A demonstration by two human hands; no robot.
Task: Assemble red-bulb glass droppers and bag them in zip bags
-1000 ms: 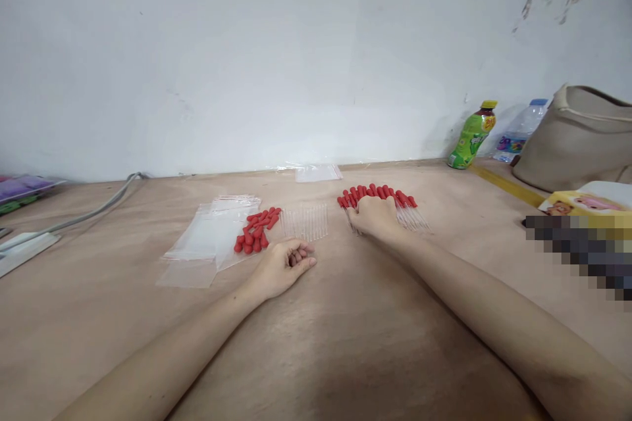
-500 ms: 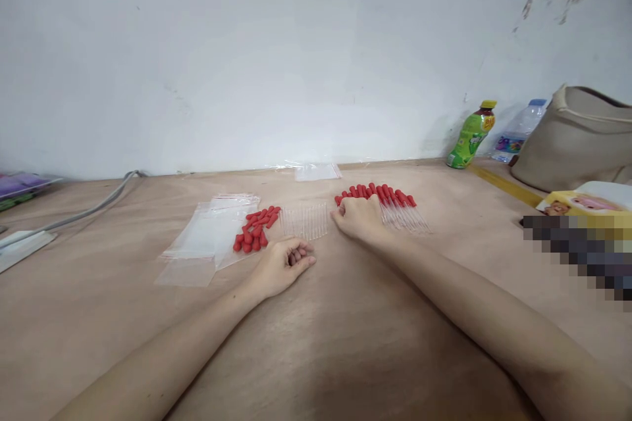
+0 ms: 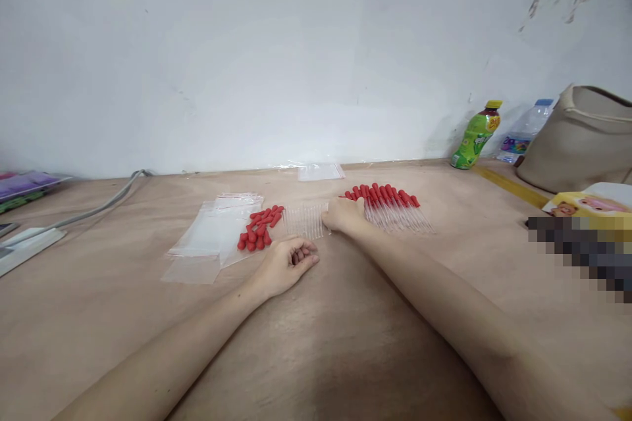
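My left hand (image 3: 287,263) rests on its side on the table, fingers loosely curled and thumb apart, holding nothing visible. Just beyond it is a row of thin clear tubes (image 3: 302,220). At the right end of that row my right hand (image 3: 344,212) is closed with its fingertips down; whatever they pinch is hidden. To the right of it, red-bulbed droppers (image 3: 395,200) lie side by side, bulbs toward the wall and clear stems toward me. A pile of loose red rubber bulbs (image 3: 255,237) lies left of the tubes, partly on clear plastic bags (image 3: 212,230).
Another clear bag (image 3: 320,172) lies near the wall. At the right are a green bottle (image 3: 476,135), a clear bottle (image 3: 526,131), a beige bag (image 3: 582,138) and a yellow packet (image 3: 587,207). A grey cable (image 3: 108,200) runs to a white power strip (image 3: 34,243) at the left.
My right hand has moved left, from the near end of the red-bulbed droppers to the right end of the tube row. My left hand stays put; the view has shifted slightly.
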